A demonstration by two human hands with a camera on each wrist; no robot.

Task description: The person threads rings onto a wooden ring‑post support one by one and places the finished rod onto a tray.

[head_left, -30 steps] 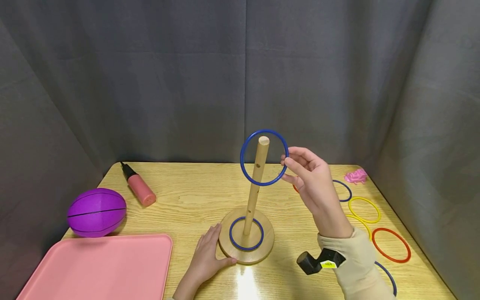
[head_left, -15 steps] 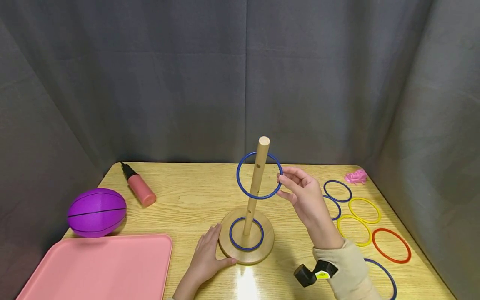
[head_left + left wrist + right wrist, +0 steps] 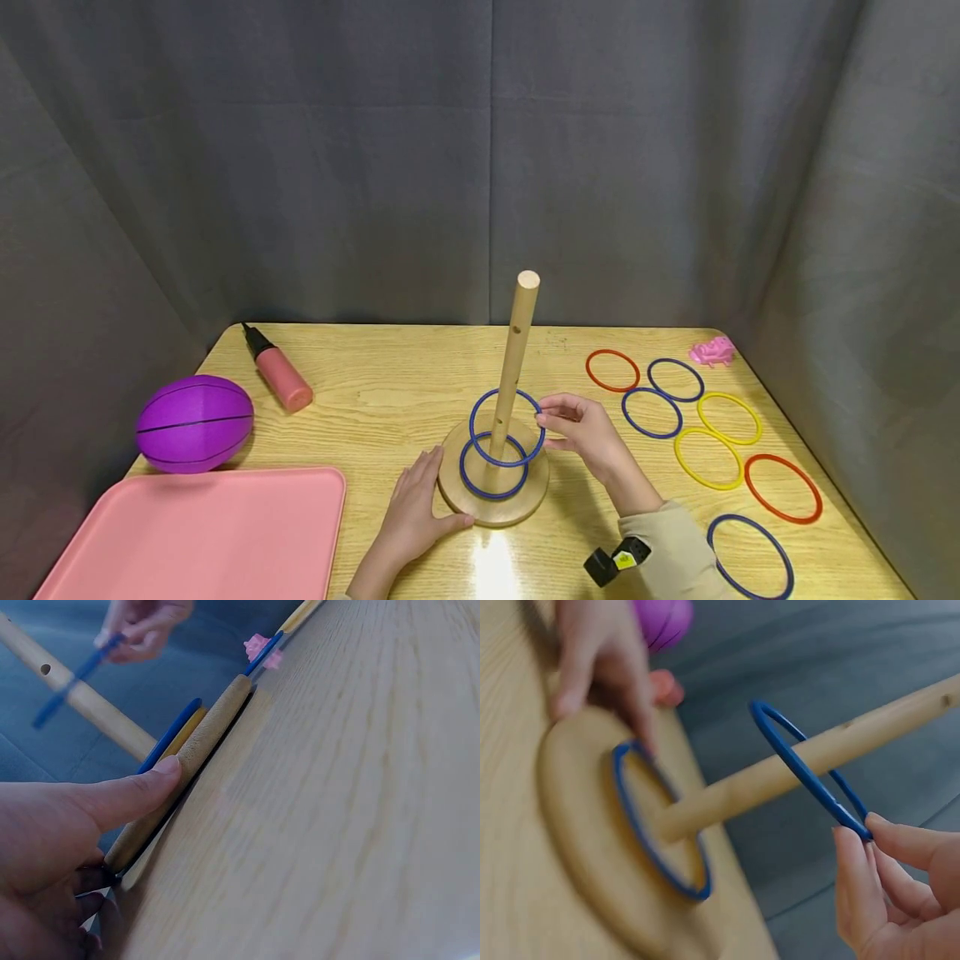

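Observation:
My left hand (image 3: 416,508) grips the rim of a round wooden base (image 3: 534,490), thumb in front and fingers on the left side. A wooden peg (image 3: 514,350) with holes rises upright from that base. Flat on the base, around the foot of the peg, lies one blue ring (image 3: 491,497). My right hand (image 3: 588,429) pinches a second blue ring (image 3: 810,780) by its right edge between thumb and fingers. This ring encircles the lower part of the peg, tilted, above the lying ring.
Several loose rings lie at right, among them a red ring (image 3: 817,500), a yellow ring (image 3: 678,462) and a blue ring (image 3: 787,567). A pink figurine (image 3: 712,352) is behind them. At left are a purple ball (image 3: 195,423), a hand pump (image 3: 281,377) and a pink tray (image 3: 202,533).
My right hand has carried the pinched blue ring down, from around the peg's top to near the base. More loose rings at right have come into sight. My left hand stays in place.

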